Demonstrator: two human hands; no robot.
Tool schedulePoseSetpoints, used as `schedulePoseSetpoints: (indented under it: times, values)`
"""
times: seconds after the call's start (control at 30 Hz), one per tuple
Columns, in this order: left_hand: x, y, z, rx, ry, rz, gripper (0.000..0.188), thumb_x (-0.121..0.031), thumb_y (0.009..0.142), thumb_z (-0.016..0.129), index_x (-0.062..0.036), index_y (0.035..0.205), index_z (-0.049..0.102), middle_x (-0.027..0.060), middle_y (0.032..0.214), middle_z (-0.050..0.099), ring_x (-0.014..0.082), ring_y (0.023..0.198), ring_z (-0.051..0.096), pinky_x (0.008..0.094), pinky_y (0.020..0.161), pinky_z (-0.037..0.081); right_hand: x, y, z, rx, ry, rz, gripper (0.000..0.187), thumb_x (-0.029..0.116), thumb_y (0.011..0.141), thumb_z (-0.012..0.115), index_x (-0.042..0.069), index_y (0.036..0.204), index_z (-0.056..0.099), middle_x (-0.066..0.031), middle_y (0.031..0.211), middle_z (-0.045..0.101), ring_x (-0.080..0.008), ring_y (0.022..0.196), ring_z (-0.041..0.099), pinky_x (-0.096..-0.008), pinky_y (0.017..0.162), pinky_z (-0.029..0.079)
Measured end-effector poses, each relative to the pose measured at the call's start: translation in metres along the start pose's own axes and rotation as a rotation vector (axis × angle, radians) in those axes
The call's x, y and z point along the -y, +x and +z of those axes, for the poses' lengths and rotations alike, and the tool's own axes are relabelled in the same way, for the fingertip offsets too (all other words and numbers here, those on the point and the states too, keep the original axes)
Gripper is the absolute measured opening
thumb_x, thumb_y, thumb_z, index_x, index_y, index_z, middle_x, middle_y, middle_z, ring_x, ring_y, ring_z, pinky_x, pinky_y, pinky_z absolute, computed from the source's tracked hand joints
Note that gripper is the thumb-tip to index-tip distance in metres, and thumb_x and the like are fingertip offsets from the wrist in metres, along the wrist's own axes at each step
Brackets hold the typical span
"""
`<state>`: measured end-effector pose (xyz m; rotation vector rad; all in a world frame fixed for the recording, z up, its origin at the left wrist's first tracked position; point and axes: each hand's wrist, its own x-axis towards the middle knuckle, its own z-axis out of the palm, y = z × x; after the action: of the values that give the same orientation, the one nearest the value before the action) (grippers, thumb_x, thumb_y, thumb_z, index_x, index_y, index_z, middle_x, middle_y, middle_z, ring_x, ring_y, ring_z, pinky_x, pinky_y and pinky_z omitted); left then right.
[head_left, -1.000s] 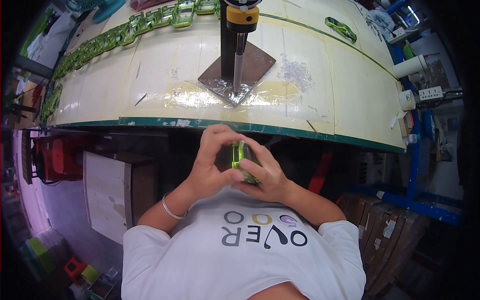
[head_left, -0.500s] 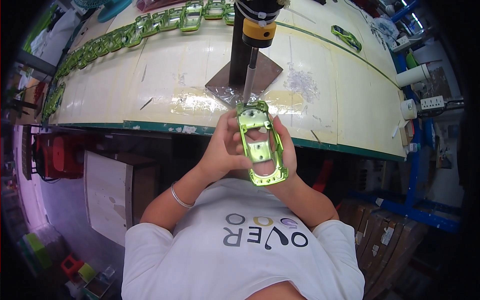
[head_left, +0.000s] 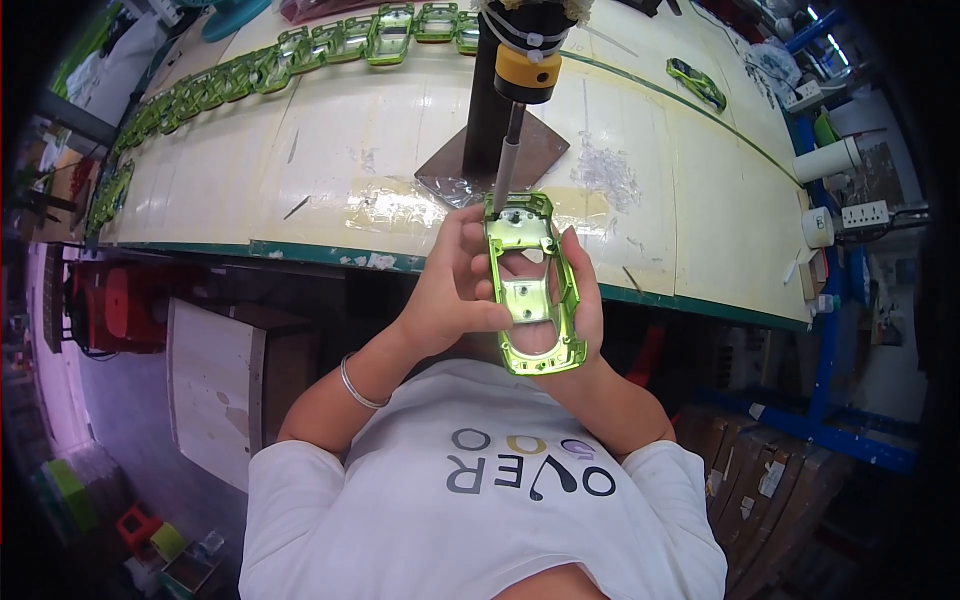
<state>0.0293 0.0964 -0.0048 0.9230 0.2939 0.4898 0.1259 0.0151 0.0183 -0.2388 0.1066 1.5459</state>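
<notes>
Both my hands hold a shiny green toy car body shell (head_left: 525, 303), its hollow underside facing up. My left hand (head_left: 455, 285) grips its left edge, with the thumb on the rim. Along the right side my right hand (head_left: 588, 310) is closed round it, the fingers partly hidden beneath the shell. The tip of a mounted electric screwdriver (head_left: 506, 165) with a yellow collar comes down at the shell's far left end. Whether the tip presses on a screw there is too small to tell.
A dark stand (head_left: 480, 120) rises from a square metal base plate (head_left: 545, 148) on the cream worktable (head_left: 340, 190). A long row of green car shells (head_left: 235, 80) curves along the far left. One more green shell (head_left: 697, 82) lies far right. Cardboard boxes (head_left: 765, 480) stand below right.
The shell and both hands have shifted slightly right in the picture. The screwdriver now reaches a little further over the shell's far left end.
</notes>
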Motion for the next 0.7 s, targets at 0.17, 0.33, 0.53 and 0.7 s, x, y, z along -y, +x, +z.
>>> schedulePoseSetpoints:
  times: [0.17,0.33,0.53,0.7]
  values:
    - [-0.001,-0.001,-0.002,0.006,0.079,-0.052,0.097,-0.015,0.051,0.075,-0.0026,0.125,0.013,0.0094,0.11,0.038,0.0176,0.102,0.04,0.0299,0.09,0.032,0.0,-0.004,0.003,-0.018,0.008,0.002,0.057,0.047,0.085,0.029,-0.002,0.11,0.044,-0.0164,0.093,0.054,-0.0236,0.076,0.056,-0.0313,0.069,0.048]
    - [-0.004,0.0,0.003,0.009,0.057,-0.061,0.097,-0.016,0.051,0.074,-0.0022,0.124,0.013,0.0093,0.109,0.038,0.0171,0.1,0.04,0.0296,0.09,0.031,0.0,-0.006,0.004,-0.06,-0.007,-0.002,0.057,0.048,0.085,0.03,-0.001,0.11,0.044,-0.0156,0.093,0.054,-0.0225,0.077,0.056,-0.0308,0.069,0.048]
    - [0.002,0.001,-0.003,0.031,0.062,-0.067,0.095,-0.012,0.052,0.073,-0.0027,0.124,0.012,0.0094,0.102,0.042,0.0155,0.088,0.044,0.0285,0.083,0.036,-0.004,-0.007,0.006,-0.189,-0.129,-0.084,0.061,0.051,0.085,0.026,-0.001,0.11,0.044,-0.0156,0.092,0.054,-0.0224,0.071,0.055,-0.0296,0.067,0.047]
    - [-0.007,0.0,0.0,0.078,0.042,-0.19,0.093,-0.006,0.054,0.072,-0.0034,0.124,0.011,0.0115,0.099,0.045,0.0152,0.077,0.048,0.025,0.057,0.046,-0.002,-0.011,-0.011,-0.092,-0.303,-0.149,0.062,0.054,0.083,0.025,0.002,0.112,0.042,-0.0149,0.086,0.054,-0.0217,0.069,0.055,-0.0322,0.058,0.048]
